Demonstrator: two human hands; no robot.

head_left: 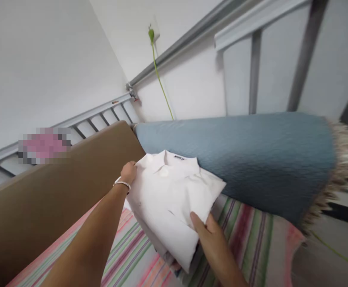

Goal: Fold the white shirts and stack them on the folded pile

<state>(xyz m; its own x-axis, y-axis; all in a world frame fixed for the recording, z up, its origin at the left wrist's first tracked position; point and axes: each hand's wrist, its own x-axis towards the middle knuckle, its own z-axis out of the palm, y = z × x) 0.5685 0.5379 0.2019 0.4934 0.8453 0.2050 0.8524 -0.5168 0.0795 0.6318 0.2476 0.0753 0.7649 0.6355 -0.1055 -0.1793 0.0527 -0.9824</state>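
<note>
A white collared shirt (pixel 162 191), folded flat, lies on top of other folded cloth (pixel 159 239) in grey and darker tones. Dark lettering shows near its collar. My left hand (pixel 129 172), with a white band at the wrist, has its fingers closed on the shirt's upper left edge by the collar. On the near right side, my right hand (pixel 208 229) pinches the shirt's edge, thumb on top and fingers underneath. Part of the pile under the shirt is hidden.
Beneath lies a striped cloth (pixel 251 239). A blue fringed roll (pixel 236 151) borders the far side; a brown padded board (pixel 72 179) runs along the left. Metal rails (pixel 174 48) follow the walls. A green cord (pixel 162 85) hangs from a wall socket. Something pink (pixel 44 144) is pixelated.
</note>
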